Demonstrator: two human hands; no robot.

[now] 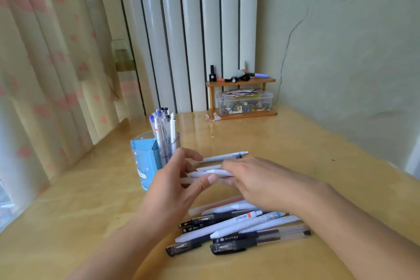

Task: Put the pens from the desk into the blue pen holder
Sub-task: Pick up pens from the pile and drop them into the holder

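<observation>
Two hands, the left hand and the right hand, together grip one bundle of white pens; about four barrels show, the exact number hidden by fingers. One white pen lies alone on the desk just beyond them. One loose pile nearer the viewer holds roughly ten pens, some five white and some five black or clear. One blue pen holder contains about seven upright pens. One small wooden shelf and one clear plastic box stand at the back.
</observation>
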